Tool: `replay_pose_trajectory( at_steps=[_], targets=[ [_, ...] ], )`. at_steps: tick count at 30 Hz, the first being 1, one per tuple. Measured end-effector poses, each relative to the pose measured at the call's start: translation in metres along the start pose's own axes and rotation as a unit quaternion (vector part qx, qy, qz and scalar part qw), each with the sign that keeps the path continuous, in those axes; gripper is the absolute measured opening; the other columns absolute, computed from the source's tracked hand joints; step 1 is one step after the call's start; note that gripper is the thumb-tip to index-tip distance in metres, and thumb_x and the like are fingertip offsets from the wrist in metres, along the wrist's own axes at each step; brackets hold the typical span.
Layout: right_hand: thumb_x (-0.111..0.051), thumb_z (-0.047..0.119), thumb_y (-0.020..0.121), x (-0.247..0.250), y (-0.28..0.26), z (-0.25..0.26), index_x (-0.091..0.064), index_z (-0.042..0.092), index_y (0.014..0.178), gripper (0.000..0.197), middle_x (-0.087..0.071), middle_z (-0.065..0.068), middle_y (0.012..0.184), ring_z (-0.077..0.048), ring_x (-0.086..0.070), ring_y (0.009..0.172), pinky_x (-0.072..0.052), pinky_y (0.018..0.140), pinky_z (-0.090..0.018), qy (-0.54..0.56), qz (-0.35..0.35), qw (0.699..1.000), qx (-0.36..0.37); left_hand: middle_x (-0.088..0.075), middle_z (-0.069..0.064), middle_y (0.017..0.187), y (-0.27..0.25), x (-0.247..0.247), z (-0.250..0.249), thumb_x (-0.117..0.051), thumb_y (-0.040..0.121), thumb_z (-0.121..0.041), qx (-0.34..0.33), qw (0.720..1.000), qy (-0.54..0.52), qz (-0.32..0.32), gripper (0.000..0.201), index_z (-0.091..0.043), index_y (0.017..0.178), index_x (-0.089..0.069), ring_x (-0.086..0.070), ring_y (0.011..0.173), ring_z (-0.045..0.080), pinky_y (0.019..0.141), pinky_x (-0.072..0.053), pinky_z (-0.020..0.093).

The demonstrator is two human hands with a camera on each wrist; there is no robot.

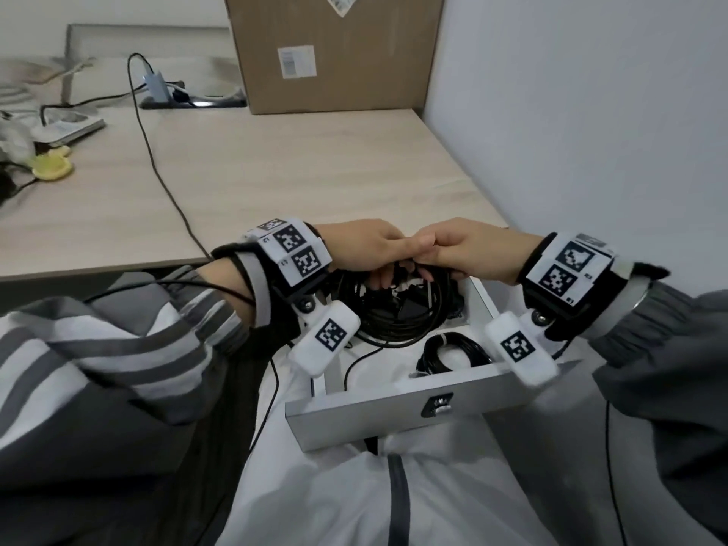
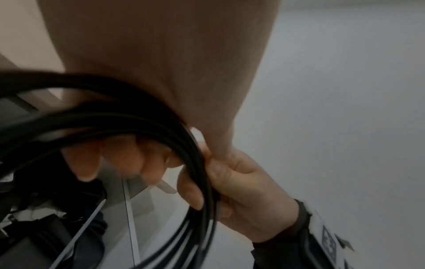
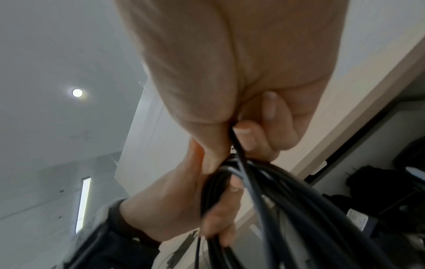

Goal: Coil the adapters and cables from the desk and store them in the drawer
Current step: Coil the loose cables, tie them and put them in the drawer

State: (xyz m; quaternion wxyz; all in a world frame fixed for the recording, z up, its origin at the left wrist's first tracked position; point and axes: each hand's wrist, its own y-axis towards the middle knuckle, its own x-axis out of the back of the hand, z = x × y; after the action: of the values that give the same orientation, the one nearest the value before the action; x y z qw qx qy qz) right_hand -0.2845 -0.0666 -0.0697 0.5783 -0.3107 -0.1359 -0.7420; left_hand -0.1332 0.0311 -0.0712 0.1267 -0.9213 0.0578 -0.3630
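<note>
Above the open white drawer (image 1: 374, 417), both my hands meet on a coil of black cable (image 1: 394, 321). My left hand (image 1: 368, 248) grips the top of the loops, and my right hand (image 1: 465, 250) grips them right beside it, knuckles touching. The coil hangs down into the back of the drawer, over dark adapters (image 1: 409, 307). A smaller tied black coil (image 1: 453, 348) lies in the drawer's front part. In the left wrist view the cable (image 2: 161, 123) runs under my fingers (image 2: 115, 160), with my right hand (image 2: 248, 191) curled round it. In the right wrist view my fingers (image 3: 249, 135) pinch the strands (image 3: 276, 200).
The wooden desk (image 1: 295, 171) carries a large cardboard box (image 1: 335, 53) at the back. A thin dark cable (image 1: 157, 171) runs from a charger (image 1: 155, 86) over the desk's front edge. Books and a yellow item (image 1: 51, 167) lie far left. A white wall stands right.
</note>
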Motion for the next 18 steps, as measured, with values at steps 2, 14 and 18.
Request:
replay_pose_trajectory(
  at_steps=[2, 14, 18],
  targets=[
    [-0.051, 0.014, 0.098, 0.004, 0.009, 0.001, -0.061, 0.016, 0.078, 0.022, -0.058, 0.0, 0.069, -0.014, -0.045, 0.055, -0.032, 0.049, -0.021, -0.023, -0.006, 1.0, -0.004, -0.042, -0.003, 0.051, 0.009, 0.004, 0.007, -0.035, 0.093, -0.063, 0.043, 0.999, -0.029, -0.011, 0.065, -0.01, 0.092, -0.073, -0.043, 0.051, 0.016, 0.059, -0.045, 0.028],
    [-0.067, 0.007, 0.086, 0.028, 0.071, -0.022, -0.063, 0.013, 0.1, 0.016, -0.066, 0.001, 0.078, -0.004, -0.059, 0.068, -0.046, 0.062, -0.012, 0.17, -0.188, 0.967, -0.029, -0.026, -0.009, 0.045, 0.046, 0.028, 0.033, -0.035, 0.1, -0.051, 0.075, 0.953, -0.27, -0.116, 0.054, -0.009, 0.09, -0.067, -0.022, 0.043, 0.011, 0.041, -0.028, 0.02],
    [-0.07, 0.009, 0.083, 0.032, 0.077, -0.028, -0.068, 0.015, 0.094, 0.012, -0.07, 0.007, 0.071, 0.005, -0.06, 0.063, -0.041, 0.061, -0.009, 0.165, -0.21, 0.963, -0.024, -0.022, -0.007, 0.05, 0.046, 0.034, 0.032, -0.033, 0.099, -0.055, 0.081, 0.947, -0.299, -0.083, 0.059, -0.006, 0.101, -0.066, -0.019, 0.042, 0.009, 0.041, -0.023, 0.02]
  ],
)
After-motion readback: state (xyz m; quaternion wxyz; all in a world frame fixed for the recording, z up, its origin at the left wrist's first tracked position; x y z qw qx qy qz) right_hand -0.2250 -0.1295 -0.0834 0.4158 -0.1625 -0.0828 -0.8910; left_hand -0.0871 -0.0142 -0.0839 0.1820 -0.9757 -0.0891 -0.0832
